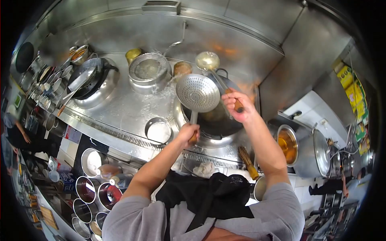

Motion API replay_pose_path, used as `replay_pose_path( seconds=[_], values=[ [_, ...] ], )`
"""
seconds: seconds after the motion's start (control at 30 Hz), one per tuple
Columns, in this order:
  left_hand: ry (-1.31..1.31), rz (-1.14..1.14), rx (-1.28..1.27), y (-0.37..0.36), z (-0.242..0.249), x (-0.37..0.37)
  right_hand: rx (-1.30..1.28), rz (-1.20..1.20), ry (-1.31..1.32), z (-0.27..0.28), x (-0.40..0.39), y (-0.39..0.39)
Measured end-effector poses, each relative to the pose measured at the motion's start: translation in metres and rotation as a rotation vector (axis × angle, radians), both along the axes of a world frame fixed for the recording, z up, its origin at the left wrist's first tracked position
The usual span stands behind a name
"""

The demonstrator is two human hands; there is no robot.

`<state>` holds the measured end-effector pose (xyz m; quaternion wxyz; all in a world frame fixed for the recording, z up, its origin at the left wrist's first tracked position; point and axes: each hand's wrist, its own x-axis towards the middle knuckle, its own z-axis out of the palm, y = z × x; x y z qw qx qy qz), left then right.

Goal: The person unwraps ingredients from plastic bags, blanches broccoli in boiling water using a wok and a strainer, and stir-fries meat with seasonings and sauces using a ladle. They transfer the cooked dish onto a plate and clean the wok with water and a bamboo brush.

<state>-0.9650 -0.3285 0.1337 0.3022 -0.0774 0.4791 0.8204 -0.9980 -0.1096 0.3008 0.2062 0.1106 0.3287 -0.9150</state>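
My left hand [189, 133] is closed round the wooden handle of a perforated skimmer [198, 93], whose round metal bowl is raised over the left part of a dark wok [217, 127]. In my right hand [239, 105] is the wooden handle of a ladle [207, 61]. The ladle's bowl is held up beyond the wok, near the back of the range, and looks shiny and wet. Part of the wok is hidden behind the skimmer and my right hand. What lies inside the wok I cannot make out.
A metal pot [149, 73] of water stands behind, under a tap [177, 41]. Left is another wok [86, 80]. A small pan of white powder [158, 131] and a bamboo brush [248, 162] lie near the front edge. An orange-liquid bowl [287, 145] stands right. Other people are at both sides.
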Motion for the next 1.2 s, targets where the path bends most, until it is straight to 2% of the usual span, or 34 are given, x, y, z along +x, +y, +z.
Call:
replay_pose_path(
  seconds=[0.03, 0.1, 0.17, 0.3, 0.37, 0.4, 0.47, 0.5, 0.53, 0.57, 0.6, 0.67, 0.7, 0.73, 0.77, 0.8, 0.87, 0.9, 0.97, 1.0, 1.07, 1.1, 1.13, 1.2],
  values=[
    [-0.025, 0.009, 0.029, 0.018, -0.004, -0.011, -0.001, -0.012, 0.0, 0.004, 0.017, 0.013],
    [-0.015, 0.044, 0.018, 0.052, -0.011, -0.026, 0.332, -0.136, -0.145, 0.007, 0.058, 0.036],
    [-0.01, 0.097, 0.0, 0.077, -0.018, -0.036, 0.418, -0.101, -0.174, 0.005, 0.098, 0.055],
    [-0.109, 0.073, -0.001, 0.118, -0.028, -0.035, 0.242, -0.003, -0.203, -0.033, 0.142, 0.102],
    [-0.12, 0.03, 0.005, 0.134, -0.024, -0.024, -0.072, 0.077, -0.189, -0.056, 0.156, 0.116],
    [-0.134, -0.008, 0.02, 0.14, -0.023, -0.016, -0.085, 0.077, -0.198, -0.068, 0.16, 0.123],
    [-0.203, 0.031, 0.016, 0.146, -0.022, 0.001, 0.386, 0.103, -0.029, -0.096, 0.159, 0.132],
    [-0.152, 0.03, -0.062, 0.142, -0.02, 0.01, 0.687, 0.145, 0.112, -0.117, 0.164, 0.136],
    [-0.093, 0.031, -0.137, 0.137, -0.015, 0.015, 0.669, 0.149, 0.127, -0.123, 0.171, 0.14],
    [0.024, -0.006, -0.3, 0.126, -0.016, 0.017, 0.853, 0.11, 0.182, -0.127, 0.177, 0.146],
    [0.03, 0.005, -0.312, 0.121, -0.017, 0.02, 1.039, 0.068, 0.234, -0.13, 0.178, 0.149],
    [0.348, 0.263, -0.873, 0.116, -0.016, 0.032, 1.055, 0.026, 0.23, -0.113, 0.181, 0.142],
    [0.499, 0.254, -1.218, 0.115, -0.015, 0.037, 0.962, -0.022, 0.156, -0.095, 0.182, 0.13],
    [0.473, 0.218, -1.257, 0.118, 0.005, 0.047, 0.87, -0.068, 0.081, -0.083, 0.18, 0.122],
    [0.538, 0.199, -1.348, 0.122, 0.016, 0.054, 0.697, -0.093, 0.126, -0.083, 0.173, 0.119],
    [0.602, 0.172, -1.435, 0.122, 0.019, 0.058, 0.694, -0.09, 0.11, -0.079, 0.164, 0.116],
    [0.637, 0.158, -1.304, 0.113, 0.005, 0.043, 0.385, -0.109, 0.085, -0.073, 0.151, 0.114],
    [0.667, 0.192, -1.19, 0.105, -0.001, 0.038, 0.383, -0.113, 0.066, -0.085, 0.149, 0.111],
    [0.717, 0.236, -1.096, 0.081, -0.01, 0.05, 0.898, 0.021, 0.156, -0.109, 0.138, 0.11],
    [0.767, 0.298, -0.999, 0.066, -0.015, 0.059, 0.904, 0.01, 0.148, -0.115, 0.141, 0.11],
    [0.508, 0.361, -0.688, 0.016, -0.044, 0.088, 1.008, 0.082, 0.115, -0.124, 0.167, 0.105],
    [0.365, 0.364, -0.343, -0.01, -0.025, 0.112, 1.06, 0.122, 0.096, -0.13, 0.182, 0.101],
    [0.182, 0.433, -0.134, -0.041, -0.033, 0.128, 1.111, 0.161, 0.078, -0.133, 0.192, 0.098],
    [0.013, 0.365, -0.165, -0.101, -0.038, 0.15, 1.165, 0.194, 0.042, -0.129, 0.196, 0.091]
  ],
)
